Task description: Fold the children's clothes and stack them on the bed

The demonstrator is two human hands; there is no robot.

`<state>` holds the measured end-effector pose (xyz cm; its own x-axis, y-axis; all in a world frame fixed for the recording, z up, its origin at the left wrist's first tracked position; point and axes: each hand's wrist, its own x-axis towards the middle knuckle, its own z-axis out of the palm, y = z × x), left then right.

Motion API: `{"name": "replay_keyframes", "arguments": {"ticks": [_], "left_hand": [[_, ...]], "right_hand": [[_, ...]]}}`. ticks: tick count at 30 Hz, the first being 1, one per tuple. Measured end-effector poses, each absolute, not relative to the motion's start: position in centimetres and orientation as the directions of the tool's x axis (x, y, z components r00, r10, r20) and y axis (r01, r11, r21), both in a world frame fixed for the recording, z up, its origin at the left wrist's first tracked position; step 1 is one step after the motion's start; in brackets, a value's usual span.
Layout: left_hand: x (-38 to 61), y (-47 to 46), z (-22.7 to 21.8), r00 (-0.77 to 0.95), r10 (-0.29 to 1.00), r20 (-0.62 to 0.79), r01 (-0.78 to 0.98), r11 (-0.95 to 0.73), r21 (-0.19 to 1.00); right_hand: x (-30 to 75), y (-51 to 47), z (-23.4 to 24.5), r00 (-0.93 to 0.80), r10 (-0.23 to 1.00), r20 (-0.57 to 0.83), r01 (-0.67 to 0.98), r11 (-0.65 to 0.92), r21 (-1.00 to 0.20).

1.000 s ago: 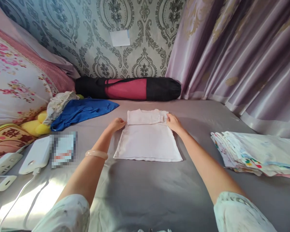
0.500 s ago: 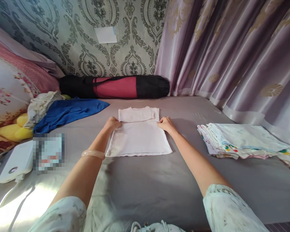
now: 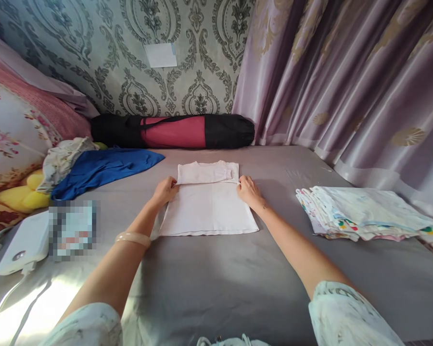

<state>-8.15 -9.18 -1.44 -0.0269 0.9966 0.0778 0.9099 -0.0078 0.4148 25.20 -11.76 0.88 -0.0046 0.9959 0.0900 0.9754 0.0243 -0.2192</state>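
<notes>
A pale pink garment lies flat on the grey bed sheet, its sleeves folded across the top. My left hand pinches the garment's left edge just below the folded sleeves. My right hand grips the right edge at the same height, fingers curled onto the cloth. A pale bangle sits on my left wrist.
A stack of folded printed cloths lies to the right. A blue garment and a crumpled cloth lie at left, by a yellow soft toy. A black-and-red roll bag rests against the wall. A white power bank lies front left.
Both hands slid from the garment's top corners down its side edges to just below the folded sleeves. The view shifted slightly.
</notes>
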Motion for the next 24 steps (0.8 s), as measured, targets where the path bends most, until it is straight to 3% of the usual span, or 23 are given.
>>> {"name": "replay_keyframes", "arguments": {"ticks": [2, 5, 8, 13, 18, 24], "left_hand": [[-9.4, -9.4, -2.2, 0.157, 0.966, 0.207, 0.893, -0.228, 0.387], [-11.1, -9.7, -2.8, 0.295, 0.907, 0.299, 0.854, -0.391, 0.343], [-11.9, -9.8, -2.5, 0.347, 0.895, 0.281, 0.854, -0.425, 0.298], [-9.1, -9.3, -1.3, 0.290, 0.893, 0.344, 0.916, -0.363, 0.171], [-4.5, -9.6, -1.5, 0.415, 0.881, 0.226, 0.888, -0.446, 0.109], [-4.4, -10.2, -2.5, 0.352, 0.934, 0.058, 0.929, -0.356, 0.104]], "right_hand": [[25.7, -12.0, 0.8, -0.070, 0.994, 0.086, 0.977, 0.086, -0.196], [26.8, -12.2, 0.9, -0.146, 0.987, 0.060, 0.968, 0.155, -0.199], [27.4, -12.2, 1.4, -0.188, 0.981, 0.051, 0.957, 0.195, -0.214], [25.6, -11.5, 1.3, -0.289, 0.936, 0.201, 0.930, 0.324, -0.171], [23.3, -10.4, -0.8, -0.486, 0.858, 0.166, 0.855, 0.506, -0.114], [23.7, -9.5, -2.4, -0.483, 0.874, 0.052, 0.854, 0.483, -0.193]]}}
